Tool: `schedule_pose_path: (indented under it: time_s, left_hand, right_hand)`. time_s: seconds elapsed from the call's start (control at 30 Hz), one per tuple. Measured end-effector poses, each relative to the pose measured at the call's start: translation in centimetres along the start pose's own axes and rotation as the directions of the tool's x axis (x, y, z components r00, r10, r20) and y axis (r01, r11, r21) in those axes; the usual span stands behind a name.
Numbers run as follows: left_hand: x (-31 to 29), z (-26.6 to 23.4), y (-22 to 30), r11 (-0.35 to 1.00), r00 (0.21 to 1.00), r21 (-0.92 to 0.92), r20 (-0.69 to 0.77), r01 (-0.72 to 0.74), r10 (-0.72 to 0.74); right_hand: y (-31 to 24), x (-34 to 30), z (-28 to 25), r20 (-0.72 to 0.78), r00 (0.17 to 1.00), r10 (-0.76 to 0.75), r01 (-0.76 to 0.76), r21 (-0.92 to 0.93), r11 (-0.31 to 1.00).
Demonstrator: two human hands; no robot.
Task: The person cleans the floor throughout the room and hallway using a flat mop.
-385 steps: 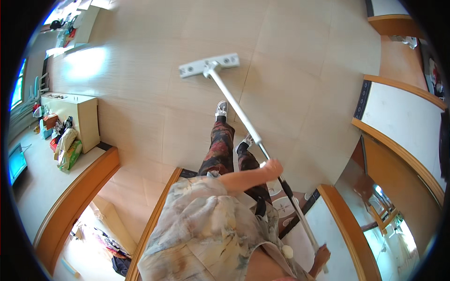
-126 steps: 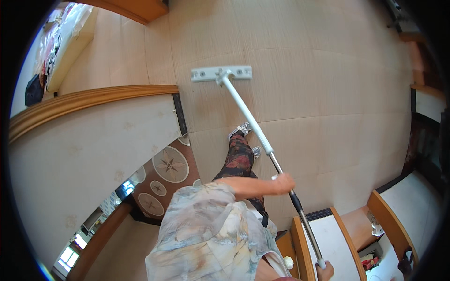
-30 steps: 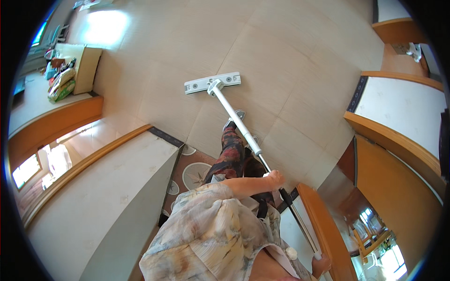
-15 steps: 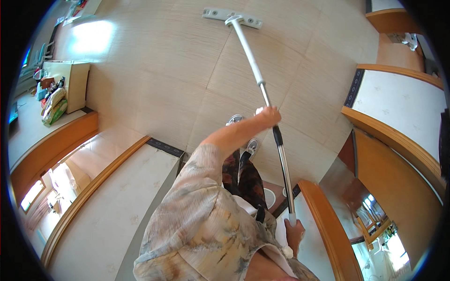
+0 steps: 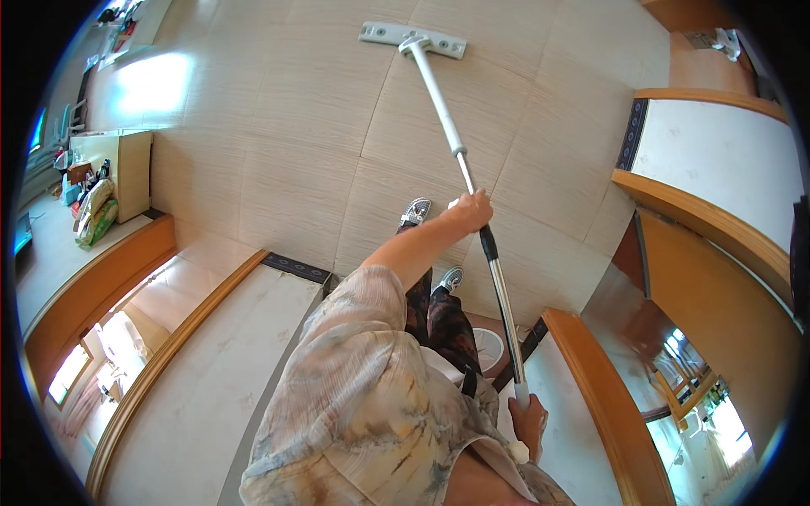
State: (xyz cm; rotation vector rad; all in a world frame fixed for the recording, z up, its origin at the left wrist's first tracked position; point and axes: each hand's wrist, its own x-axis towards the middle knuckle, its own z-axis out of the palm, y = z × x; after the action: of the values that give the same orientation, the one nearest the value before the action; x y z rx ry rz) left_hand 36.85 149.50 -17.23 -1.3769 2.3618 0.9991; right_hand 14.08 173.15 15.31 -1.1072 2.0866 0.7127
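A flat mop with a wide white head lies on the floor at the far side. Its pole runs back toward me, white at the lower part, then bare metal with a black collar. My left hand is closed round the metal shaft just above that collar, with the arm stretched across in front of me. Low at the right, my right hand wraps the pale grip at the top end of the pole. Both my shoes show on the floor beyond the dark patterned trousers.
Beige tiles cover the floor. A white bucket-like round thing is partly hidden beside my leg. Wood-trimmed walls and doorways stand on both sides, with a brown door at right. A cabinet with bags stands at left.
My view has shifted slightly, and the mop head has come a little nearer to me. Both hands keep their hold on the pole. More of the white round thing shows beside my leg.
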Motion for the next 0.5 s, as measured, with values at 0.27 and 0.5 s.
schedule_pose_path:
  time_s: [0.27,0.5]
  left_hand:
    - [-9.1,10.5,16.1,0.996,0.985,0.019,0.147,-0.09,0.086]
    - [-14.9,19.5,29.4,0.963,0.932,-0.108,0.248,-0.246,0.265]
  right_hand:
    - [18.5,-4.8,4.2,0.061,0.99,0.124,-0.12,-0.059,0.991]
    - [36.3,-9.9,10.4,-0.201,0.978,0.059,-0.111,-0.26,0.959]
